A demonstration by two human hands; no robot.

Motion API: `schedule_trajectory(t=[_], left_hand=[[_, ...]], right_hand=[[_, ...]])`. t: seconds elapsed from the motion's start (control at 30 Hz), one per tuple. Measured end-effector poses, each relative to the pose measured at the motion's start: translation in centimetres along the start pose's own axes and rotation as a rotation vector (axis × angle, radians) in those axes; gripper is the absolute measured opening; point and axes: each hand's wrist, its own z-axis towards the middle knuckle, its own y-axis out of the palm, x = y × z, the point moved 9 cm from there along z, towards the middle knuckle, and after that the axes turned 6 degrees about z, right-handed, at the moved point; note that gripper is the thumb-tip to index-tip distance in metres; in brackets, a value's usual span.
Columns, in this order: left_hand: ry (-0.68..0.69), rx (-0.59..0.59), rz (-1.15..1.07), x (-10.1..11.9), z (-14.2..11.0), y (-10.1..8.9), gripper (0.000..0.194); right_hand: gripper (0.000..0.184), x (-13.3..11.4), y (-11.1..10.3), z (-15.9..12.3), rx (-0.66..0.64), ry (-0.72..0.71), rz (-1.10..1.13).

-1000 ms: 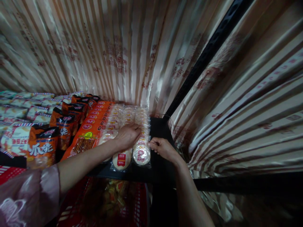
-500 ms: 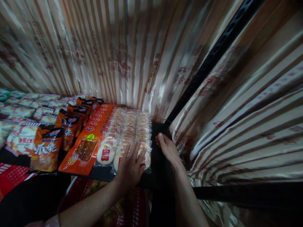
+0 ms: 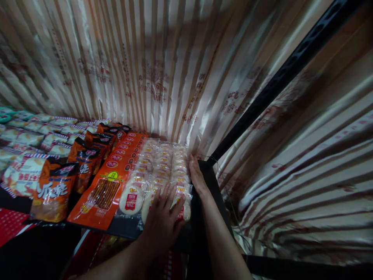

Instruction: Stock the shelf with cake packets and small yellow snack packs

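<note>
Round white rice crackers [image 3: 159,175] in clear wrappers stand in three overlapping rows near the right end of a black shelf [image 3: 125,226]. My left hand [image 3: 163,213] lies spread, palm down, on the front packs of the middle and right rows. Along the outer side of the right row, my right hand [image 3: 197,175] is held on edge with its fingers stretched out, against or very close to the wrappers. Immediately left of the crackers lies a row of overlapping orange snack-stick packets [image 3: 101,192], the front one showing brown sticks.
Orange-and-black snack bags [image 3: 54,190] and white snack packs [image 3: 25,173] fill the shelf's left part. A black perforated post [image 3: 262,105] rises from its back right corner. Pleated shiny curtain [image 3: 163,58] hangs behind. Red patterned packaging [image 3: 14,223] shows below.
My right hand has moved left from the shelf's bare end to the side of the cracker rows. My left hand stays on the front packs. The view has shifted slightly.
</note>
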Motion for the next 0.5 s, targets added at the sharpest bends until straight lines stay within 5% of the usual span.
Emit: schedule_trajectory(t=[0.2, 0.5], left_hand=[[-0.001, 0.005, 0.010, 0.0, 0.1, 0.1, 0.054], [-0.008, 0.029, -0.002, 0.0, 0.1, -0.3, 0.052]], right_hand=[[0.077, 0.6, 1.9, -0.2, -0.054, -0.002, -0.144], [0.075, -1.6, 0.9, 1.0, -0.036, -0.037, -0.374]])
